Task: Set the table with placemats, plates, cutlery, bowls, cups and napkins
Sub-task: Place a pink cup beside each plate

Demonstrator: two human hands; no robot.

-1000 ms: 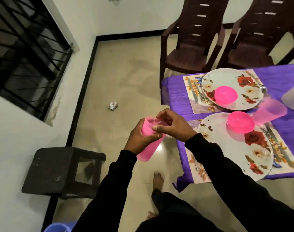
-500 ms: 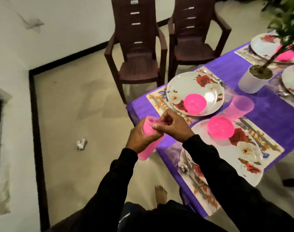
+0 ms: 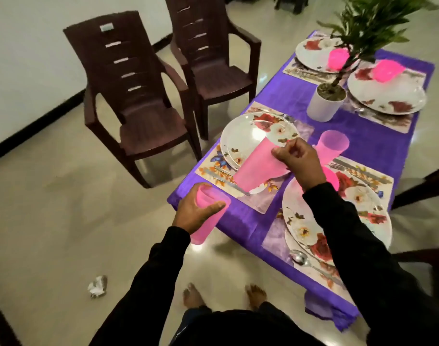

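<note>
One cam only, head-worn, wide-angle, so no shared overlap w/ another view. Looks fwd and steeply down from standing height: wearer's bare feet (image 3: 224, 295) at bottom centre, sleeves rising from the bottom edge. Purple table (image 3: 378, 143) runs diagonally centre to upper right; two brown chairs (image 3: 163, 78) upper left. Edges bow w/ lens distortion.

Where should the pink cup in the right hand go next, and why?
Probably down onto the purple tablecloth beside the near-left plate. The right hand holds a pink cup tilted over that plate, which seems to have no cup yet. The neighbouring setting has its standing cup.
</note>
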